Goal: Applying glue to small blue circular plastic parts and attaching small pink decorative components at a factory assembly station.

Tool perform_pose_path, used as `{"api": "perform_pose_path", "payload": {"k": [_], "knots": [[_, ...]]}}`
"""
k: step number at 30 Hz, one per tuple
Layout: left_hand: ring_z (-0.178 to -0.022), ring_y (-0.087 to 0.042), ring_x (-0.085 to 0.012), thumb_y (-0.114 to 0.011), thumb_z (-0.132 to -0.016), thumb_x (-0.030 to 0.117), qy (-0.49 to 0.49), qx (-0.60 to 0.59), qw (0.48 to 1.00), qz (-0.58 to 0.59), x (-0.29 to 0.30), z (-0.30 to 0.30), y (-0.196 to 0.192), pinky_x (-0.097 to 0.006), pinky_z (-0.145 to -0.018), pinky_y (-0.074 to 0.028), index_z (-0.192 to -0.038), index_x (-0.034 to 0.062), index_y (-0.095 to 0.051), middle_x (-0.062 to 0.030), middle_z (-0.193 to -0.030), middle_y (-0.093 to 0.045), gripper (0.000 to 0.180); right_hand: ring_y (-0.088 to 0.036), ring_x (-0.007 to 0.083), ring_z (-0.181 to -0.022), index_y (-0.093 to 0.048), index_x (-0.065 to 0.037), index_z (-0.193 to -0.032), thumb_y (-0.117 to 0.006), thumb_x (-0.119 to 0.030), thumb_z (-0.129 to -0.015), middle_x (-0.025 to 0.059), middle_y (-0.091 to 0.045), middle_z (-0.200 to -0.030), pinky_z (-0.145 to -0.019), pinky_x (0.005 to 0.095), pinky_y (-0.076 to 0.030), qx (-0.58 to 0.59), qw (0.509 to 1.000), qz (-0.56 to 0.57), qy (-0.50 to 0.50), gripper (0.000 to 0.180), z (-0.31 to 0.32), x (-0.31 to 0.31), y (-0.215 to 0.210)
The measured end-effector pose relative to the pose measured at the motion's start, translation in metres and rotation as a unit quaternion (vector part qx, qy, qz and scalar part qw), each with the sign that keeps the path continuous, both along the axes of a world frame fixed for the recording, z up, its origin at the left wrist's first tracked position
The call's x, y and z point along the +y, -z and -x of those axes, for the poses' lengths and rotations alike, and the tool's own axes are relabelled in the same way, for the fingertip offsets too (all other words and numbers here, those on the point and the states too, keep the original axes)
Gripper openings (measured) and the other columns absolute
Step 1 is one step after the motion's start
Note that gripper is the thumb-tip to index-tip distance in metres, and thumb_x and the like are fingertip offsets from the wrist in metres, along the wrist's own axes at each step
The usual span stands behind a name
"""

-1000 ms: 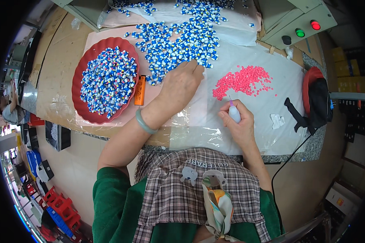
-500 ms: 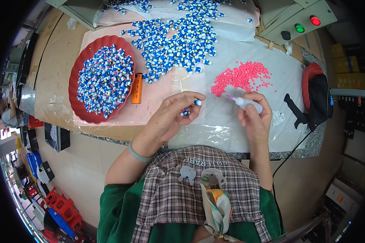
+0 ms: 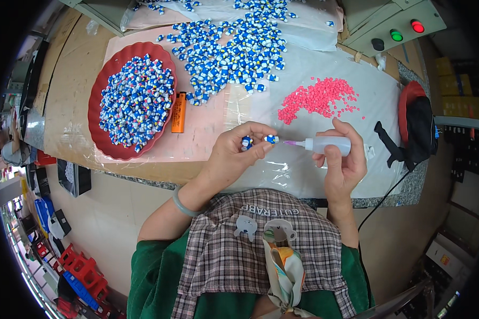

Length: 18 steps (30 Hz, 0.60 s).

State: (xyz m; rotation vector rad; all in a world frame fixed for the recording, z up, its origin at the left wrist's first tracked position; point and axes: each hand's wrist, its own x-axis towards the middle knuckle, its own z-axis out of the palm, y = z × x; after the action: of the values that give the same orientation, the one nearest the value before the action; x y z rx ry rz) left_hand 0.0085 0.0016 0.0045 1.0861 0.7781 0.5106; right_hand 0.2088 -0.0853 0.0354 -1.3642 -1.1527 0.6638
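Observation:
My left hand (image 3: 238, 148) pinches a small blue-and-white figurine (image 3: 272, 139) between thumb and forefinger. A second blue-and-white piece (image 3: 247, 142) is tucked in the same hand's curled fingers. In my right hand (image 3: 346, 162) lies a translucent squeeze bottle (image 3: 330, 145), held sideways with its thin pinkish nozzle (image 3: 293, 142) pointing left. The nozzle tip is very close to the pinched figurine; whether they touch I cannot tell. Beyond the bottle, small pink pieces (image 3: 324, 98) lie spread on white sheeting.
A red scalloped bowl (image 3: 93, 114) full of figurines stands at left, beside an orange cylinder (image 3: 179, 112). More figurines (image 3: 226, 58) cover the back middle. A black cloth (image 3: 421, 125) hangs over a red dish (image 3: 404, 106) at right. A metal housing with buttons (image 3: 396, 35) stands at back right.
The bottle has swung level and come nearer to my left hand, away from the pink pieces. My left hand has shifted slightly right, turning the pinched figurine toward the nozzle.

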Motion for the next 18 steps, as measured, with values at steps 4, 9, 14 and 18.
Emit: {"api": "perform_pose_path", "payload": {"k": [4, 9, 14, 18], "knots": [[-0.082, -0.053, -0.0057, -0.065, -0.088, 0.004, -0.008, 0.009, 0.986, -0.163, -0.0031, -0.0016, 0.0086, -0.02, -0.073, -0.043, -0.108, 0.0002, -0.062, -0.0008, -0.092, -0.062, 0.021, -0.059, 0.0114, -0.063, -0.05, 0.004, -0.126, -0.056, -0.014, -0.094, 0.0153, -0.065, -0.092, -0.053, 0.0214, -0.048, -0.133, 0.991, -0.029, -0.013, 0.037, -0.0002, -0.0014, -0.002], [-0.083, -0.052, -0.0058, -0.066, -0.087, 0.004, -0.006, 0.021, 0.988, -0.156, -0.0037, -0.0022, 0.0065, -0.02, -0.074, -0.043, -0.105, 0.0004, -0.061, -0.0006, -0.093, -0.062, 0.019, -0.061, 0.0122, -0.063, -0.052, 0.004, -0.124, -0.058, -0.013, -0.093, 0.0152, -0.066, -0.091, -0.052, 0.0209, -0.048, -0.19, 0.981, -0.036, -0.003, 0.035, 0.0004, -0.003, 0.002], [-0.082, -0.051, -0.0063, -0.065, -0.087, 0.003, 0.002, 0.024, 0.986, -0.167, -0.0034, -0.0018, 0.0087, -0.021, -0.074, -0.042, -0.105, 0.0003, -0.061, -0.0007, -0.093, -0.061, 0.019, -0.062, 0.0136, -0.064, -0.053, 0.004, -0.123, -0.062, -0.012, -0.091, 0.0156, -0.065, -0.092, -0.054, 0.0219, -0.049, -0.206, 0.977, -0.048, -0.007, 0.036, 0.0027, -0.0004, 0.0008], [-0.083, -0.051, -0.0067, -0.065, -0.087, 0.002, 0.001, 0.023, 0.985, -0.173, -0.004, -0.0019, 0.0089, -0.021, -0.074, -0.043, -0.105, 0.0004, -0.061, -0.0009, -0.093, -0.061, 0.019, -0.065, 0.0192, -0.069, -0.054, 0.004, -0.12, -0.069, -0.012, -0.086, 0.0166, -0.065, -0.092, -0.058, 0.0267, -0.052, -0.224, 0.973, -0.06, -0.016, 0.041, 0.0047, 0.0002, -0.0018]]}}
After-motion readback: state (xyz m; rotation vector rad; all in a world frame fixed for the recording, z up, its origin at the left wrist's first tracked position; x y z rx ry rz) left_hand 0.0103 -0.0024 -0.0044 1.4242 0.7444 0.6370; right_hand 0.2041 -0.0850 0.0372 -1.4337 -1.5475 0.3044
